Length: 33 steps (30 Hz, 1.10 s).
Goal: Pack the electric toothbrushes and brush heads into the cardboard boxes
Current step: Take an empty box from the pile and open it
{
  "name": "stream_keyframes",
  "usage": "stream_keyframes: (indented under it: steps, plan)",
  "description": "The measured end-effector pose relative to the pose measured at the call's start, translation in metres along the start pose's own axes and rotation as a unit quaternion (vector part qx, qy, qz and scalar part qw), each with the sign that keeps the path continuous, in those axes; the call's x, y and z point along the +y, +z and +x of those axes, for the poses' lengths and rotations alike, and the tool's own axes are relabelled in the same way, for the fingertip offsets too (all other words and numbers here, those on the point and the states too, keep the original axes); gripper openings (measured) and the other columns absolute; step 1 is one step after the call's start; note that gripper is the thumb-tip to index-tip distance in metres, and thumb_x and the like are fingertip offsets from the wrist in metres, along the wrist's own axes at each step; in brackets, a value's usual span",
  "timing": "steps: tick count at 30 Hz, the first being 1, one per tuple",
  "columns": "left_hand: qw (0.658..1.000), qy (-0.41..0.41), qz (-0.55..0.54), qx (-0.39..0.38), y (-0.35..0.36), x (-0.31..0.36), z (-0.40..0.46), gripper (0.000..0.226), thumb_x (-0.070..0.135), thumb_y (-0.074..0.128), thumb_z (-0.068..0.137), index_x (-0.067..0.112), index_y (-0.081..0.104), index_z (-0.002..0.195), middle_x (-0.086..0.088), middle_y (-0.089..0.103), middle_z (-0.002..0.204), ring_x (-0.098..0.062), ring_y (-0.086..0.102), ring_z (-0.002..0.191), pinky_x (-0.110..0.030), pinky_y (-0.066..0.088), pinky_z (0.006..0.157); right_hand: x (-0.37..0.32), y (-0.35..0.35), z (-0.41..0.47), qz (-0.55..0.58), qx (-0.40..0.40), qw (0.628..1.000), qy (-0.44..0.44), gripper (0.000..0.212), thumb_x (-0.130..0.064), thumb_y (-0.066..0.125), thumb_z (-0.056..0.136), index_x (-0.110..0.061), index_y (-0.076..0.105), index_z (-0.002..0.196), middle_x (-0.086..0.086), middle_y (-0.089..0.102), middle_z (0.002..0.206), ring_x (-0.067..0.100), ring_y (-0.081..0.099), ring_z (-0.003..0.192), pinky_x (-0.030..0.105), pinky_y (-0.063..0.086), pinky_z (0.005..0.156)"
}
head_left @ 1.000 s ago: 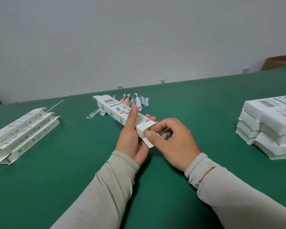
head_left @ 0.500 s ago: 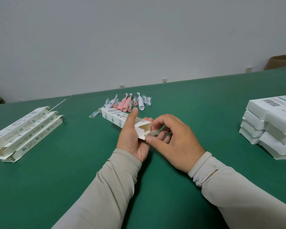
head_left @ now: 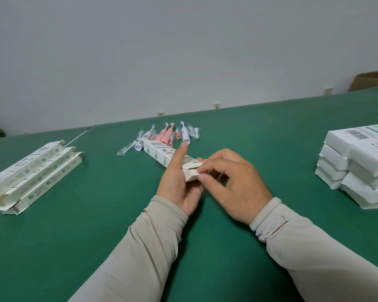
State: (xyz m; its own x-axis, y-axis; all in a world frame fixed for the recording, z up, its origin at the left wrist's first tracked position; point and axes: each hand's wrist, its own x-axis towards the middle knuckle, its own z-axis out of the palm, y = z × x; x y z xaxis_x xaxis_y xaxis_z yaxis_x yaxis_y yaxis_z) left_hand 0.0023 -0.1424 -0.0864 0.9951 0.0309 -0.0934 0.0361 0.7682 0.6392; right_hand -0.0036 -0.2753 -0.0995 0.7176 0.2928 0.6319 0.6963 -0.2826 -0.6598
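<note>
A long white cardboard box (head_left: 159, 152) with green print lies flat on the green table, its near end toward me. My left hand (head_left: 177, 179) grips that near end, thumb laid along the top. My right hand (head_left: 231, 184) pinches the end flap (head_left: 193, 172) between thumb and forefinger, pressing it against the box's opening. Beyond the box lies a small heap of pink toothbrushes (head_left: 166, 134), white toothbrushes (head_left: 185, 134) and wrapped brush heads (head_left: 127, 148).
Three open long boxes (head_left: 31, 171) lie side by side at the left. A stack of closed white boxes (head_left: 358, 162) stands at the right edge. A brown carton (head_left: 371, 80) sits at the far right behind the green table (head_left: 96, 214).
The box has been lowered from a tilt to lie flat. The end flap, hanging open before, is now folded in against the opening under my right fingers.
</note>
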Motion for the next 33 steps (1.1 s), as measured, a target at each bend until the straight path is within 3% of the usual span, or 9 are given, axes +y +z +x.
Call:
stream_keyframes:
  steps: [3,6,9,12,14,16,19,30,33]
  plan:
    - [0.999,-0.001,0.045,-0.026,-0.001,-0.001,-0.001,0.024,0.035,0.065,0.092,0.025,0.071,0.114,-0.007,0.055,0.083,-0.019,0.053,0.086,-0.041,0.051,0.096,0.0,-0.001,0.001,-0.022,0.011,1.0,0.001,0.006,-0.025,0.073,0.085,-0.029,0.073,0.089,-0.014,0.057,0.092,0.007,0.059,0.082,0.023,0.049,0.074]
    - [0.992,-0.054,0.107,-0.029,-0.003,0.0,-0.003,0.048,0.045,0.072,0.082,0.015,0.057,0.116,-0.01,0.058,0.085,-0.021,0.061,0.075,-0.047,0.054,0.095,0.003,-0.008,0.003,-0.093,0.052,0.994,0.026,0.026,-0.054,0.068,0.075,-0.035,0.056,0.086,-0.018,0.052,0.087,0.005,0.055,0.073,0.021,0.045,0.064]
    - [0.991,-0.08,0.101,-0.031,-0.003,0.003,-0.005,0.062,0.049,0.076,0.074,0.012,0.051,0.117,-0.011,0.056,0.087,-0.019,0.061,0.068,-0.037,0.06,0.074,0.008,-0.014,0.005,-0.124,0.043,0.99,0.045,0.037,-0.065,0.066,0.067,-0.034,0.052,0.081,-0.017,0.052,0.082,0.002,0.051,0.07,0.022,0.041,0.062]
    - [0.982,-0.04,0.184,-0.003,-0.002,0.003,-0.006,0.067,0.054,0.078,0.073,0.014,0.054,0.121,-0.012,0.061,0.095,-0.017,0.063,0.067,-0.031,0.059,0.057,0.014,-0.016,0.008,-0.009,0.005,0.995,0.098,0.023,-0.048,0.078,0.074,-0.032,0.063,0.08,-0.014,0.06,0.084,0.006,0.051,0.064,0.019,0.044,0.063]
    - [0.9,0.088,0.424,0.047,-0.009,0.003,-0.004,0.062,0.052,0.082,0.074,0.024,0.05,0.119,-0.006,0.065,0.101,-0.013,0.064,0.073,-0.032,0.055,0.059,0.017,-0.016,0.011,0.104,0.03,0.983,0.149,0.013,-0.034,0.077,0.084,-0.025,0.068,0.084,-0.014,0.066,0.082,0.006,0.054,0.065,0.018,0.047,0.066]
    - [0.72,0.211,0.658,0.066,-0.022,0.007,-0.001,0.06,0.045,0.084,0.074,0.035,0.045,0.119,0.005,0.062,0.105,-0.012,0.06,0.086,-0.033,0.052,0.077,0.019,-0.018,0.014,0.178,0.087,0.957,0.212,0.015,-0.034,0.069,0.092,-0.02,0.067,0.087,-0.009,0.068,0.083,0.007,0.06,0.064,0.025,0.05,0.062]
    - [0.572,0.211,0.792,0.034,-0.036,0.017,0.0,0.063,0.05,0.083,0.072,0.038,0.047,0.122,0.009,0.052,0.106,-0.017,0.054,0.096,-0.034,0.047,0.083,0.019,-0.026,0.019,0.262,0.144,0.907,0.297,0.027,-0.046,0.059,0.096,-0.021,0.067,0.096,-0.005,0.073,0.087,0.008,0.065,0.062,0.024,0.048,0.049]
    - [0.457,0.2,0.866,0.045,-0.04,0.046,0.004,0.086,0.096,0.04,0.061,0.041,0.046,0.127,0.016,0.047,0.124,-0.014,0.045,0.116,-0.039,0.049,0.088,0.02,-0.022,0.015,0.422,0.102,0.815,0.384,0.019,-0.01,0.047,0.098,-0.008,0.066,0.102,0.008,0.075,0.083,0.02,0.072,0.069,0.034,0.057,0.058]
    - [0.489,0.181,0.853,0.021,-0.053,0.059,0.005,0.081,0.097,0.041,0.062,0.041,0.05,0.119,0.016,0.054,0.11,-0.014,0.05,0.105,-0.04,0.05,0.087,0.018,-0.012,0.012,0.477,0.059,0.796,0.368,0.031,0.0,0.039,0.096,-0.003,0.064,0.112,0.016,0.075,0.103,0.027,0.074,0.085,0.036,0.059,0.065]
